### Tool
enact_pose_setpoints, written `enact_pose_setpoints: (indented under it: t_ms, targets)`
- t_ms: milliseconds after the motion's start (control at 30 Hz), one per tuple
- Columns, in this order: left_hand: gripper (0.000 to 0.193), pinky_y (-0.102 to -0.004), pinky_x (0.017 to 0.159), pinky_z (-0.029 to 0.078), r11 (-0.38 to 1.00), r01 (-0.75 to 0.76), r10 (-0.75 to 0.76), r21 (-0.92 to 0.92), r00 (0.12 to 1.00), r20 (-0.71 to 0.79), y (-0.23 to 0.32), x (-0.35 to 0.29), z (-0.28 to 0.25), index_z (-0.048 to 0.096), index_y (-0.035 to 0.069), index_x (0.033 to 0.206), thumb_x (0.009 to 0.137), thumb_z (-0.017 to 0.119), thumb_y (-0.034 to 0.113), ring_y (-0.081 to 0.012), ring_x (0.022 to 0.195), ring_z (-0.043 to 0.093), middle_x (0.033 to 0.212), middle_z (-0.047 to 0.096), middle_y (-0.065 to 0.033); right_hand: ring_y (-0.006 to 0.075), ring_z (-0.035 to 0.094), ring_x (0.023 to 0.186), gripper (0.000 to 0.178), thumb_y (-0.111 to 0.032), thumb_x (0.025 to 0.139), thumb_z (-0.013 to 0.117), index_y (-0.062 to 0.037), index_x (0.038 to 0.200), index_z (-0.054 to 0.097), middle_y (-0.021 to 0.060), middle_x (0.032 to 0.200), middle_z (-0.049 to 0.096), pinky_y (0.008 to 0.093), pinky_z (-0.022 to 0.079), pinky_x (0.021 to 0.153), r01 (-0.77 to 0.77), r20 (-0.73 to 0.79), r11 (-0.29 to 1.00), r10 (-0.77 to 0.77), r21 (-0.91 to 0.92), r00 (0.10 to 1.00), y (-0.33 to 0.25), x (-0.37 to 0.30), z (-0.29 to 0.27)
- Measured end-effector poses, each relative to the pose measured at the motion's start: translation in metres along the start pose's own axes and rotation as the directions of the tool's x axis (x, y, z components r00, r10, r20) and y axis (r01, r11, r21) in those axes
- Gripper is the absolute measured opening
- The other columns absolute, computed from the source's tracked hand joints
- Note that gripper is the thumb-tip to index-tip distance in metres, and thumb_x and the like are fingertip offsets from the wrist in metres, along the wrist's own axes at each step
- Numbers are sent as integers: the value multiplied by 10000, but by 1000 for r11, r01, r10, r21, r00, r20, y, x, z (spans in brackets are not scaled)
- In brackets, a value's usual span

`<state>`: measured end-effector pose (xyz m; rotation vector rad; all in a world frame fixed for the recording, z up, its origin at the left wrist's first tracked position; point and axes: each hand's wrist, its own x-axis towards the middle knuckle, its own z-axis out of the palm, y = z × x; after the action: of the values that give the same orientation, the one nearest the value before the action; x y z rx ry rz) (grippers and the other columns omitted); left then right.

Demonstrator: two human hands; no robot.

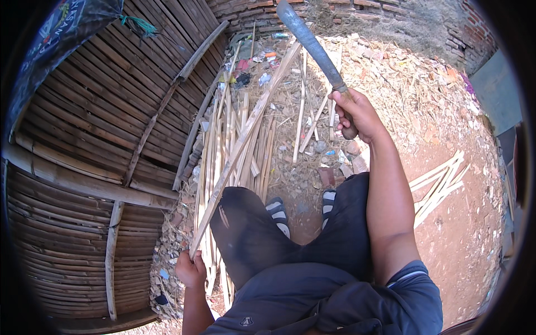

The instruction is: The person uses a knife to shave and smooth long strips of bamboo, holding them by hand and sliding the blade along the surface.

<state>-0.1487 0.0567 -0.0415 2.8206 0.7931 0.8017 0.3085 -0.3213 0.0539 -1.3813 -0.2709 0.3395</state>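
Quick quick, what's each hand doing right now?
Left hand: closed, holding the near end of a long wooden strip.
Right hand: closed, holding a machete by its handle.

Long metal machete blade [315,47] beyond right hand [360,114]: dull blue-grey, mottled. Rounded wooden handle [349,133] inside that hand: worn brown. Long flat wooden strip [240,148] in left hand [191,269]: pale tan. Stacked thin wooden strips [262,153] ahead of left hand: straw to light brown. Slatted bamboo wall [111,89] left of left hand: dark brown, banded lines. Frayed twine [139,25] far ahead of left hand: green. Striped footwear [277,215] between hands: black-and-white bands. Bare earth [458,240] right of right hand: reddish brown.
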Motion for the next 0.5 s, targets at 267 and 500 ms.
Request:
enact_pose_setpoints:
  t_ms: [267, 500]
  targets:
    - [317, -487, 603, 486, 999, 45, -45, 12, 999, 27, -6, 4, -8, 661, 5, 954, 980, 657, 321, -409, 656, 636, 755, 640, -197, 49, 465, 560, 383, -408, 1003, 694, -53, 1101, 592, -39, 733, 492, 270, 525, 569, -14, 101, 1000, 12, 19, 995, -3, -4, -2]
    - [305, -503, 582, 475, 1000, 31, -31, 5, 999, -5, -20, 7, -11, 669, 17, 988, 945, 713, 316, -427, 661, 629, 775, 644, -197, 49, 463, 534, 401, -420, 1019, 666, -51, 1163, 603, -32, 738, 498, 271, 519, 558, 4, 79, 991, -15, 136, 997, 4, 1, -12]
